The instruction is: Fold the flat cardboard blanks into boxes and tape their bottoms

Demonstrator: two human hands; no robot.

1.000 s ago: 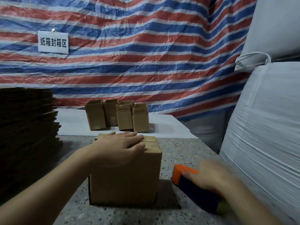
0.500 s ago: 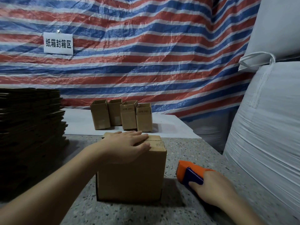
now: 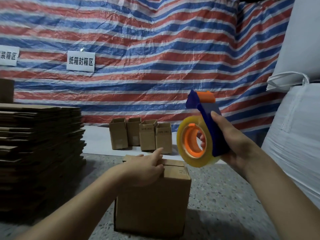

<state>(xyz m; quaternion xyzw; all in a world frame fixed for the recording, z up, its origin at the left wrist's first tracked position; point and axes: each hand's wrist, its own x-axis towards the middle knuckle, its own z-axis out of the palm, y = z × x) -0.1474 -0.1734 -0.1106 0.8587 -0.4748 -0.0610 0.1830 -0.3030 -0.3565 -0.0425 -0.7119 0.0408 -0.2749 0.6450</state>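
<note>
Now, far left, the tall stack of flat cardboard blanks [image 3: 39, 149] sits on the speckled table [image 3: 216, 196], waiting its turn. Moving right, the left hand [image 3: 147, 168] is on top of the folded cardboard box [image 3: 152, 201] in the near middle, palm down on the closed flaps, index finger stretched toward the far edge, the other fingers curled over the seam and holding the flaps shut. Beyond it, four small finished boxes [image 3: 141, 135] stand in a row on the white sheet [image 3: 97, 141] at the far side, under the striped tarpaulin [image 3: 155, 49] and its printed sign [image 3: 80, 63].

And on the right, the right hand [image 3: 232, 144] has the tape dispenser [image 3: 204, 129] up in the air, above and to the right of the box and clear of it, thumb and fingers wrapped tight round the blue handle, the clear roll facing us (fingertips showing through the orange core). Past it, the big white woven sacks [image 3: 294, 135] crowd the right edge.

Looks like taping is the step in hand, and no strip shows on that seam yet. The risks, as I read it: if the left hand eases off, the flaps could spring open before the tape lands; if the dispenser meets the seam off-line, the strip could run crooked; and that outstretched index finger lies right where the tape and its cutter would travel.
</note>
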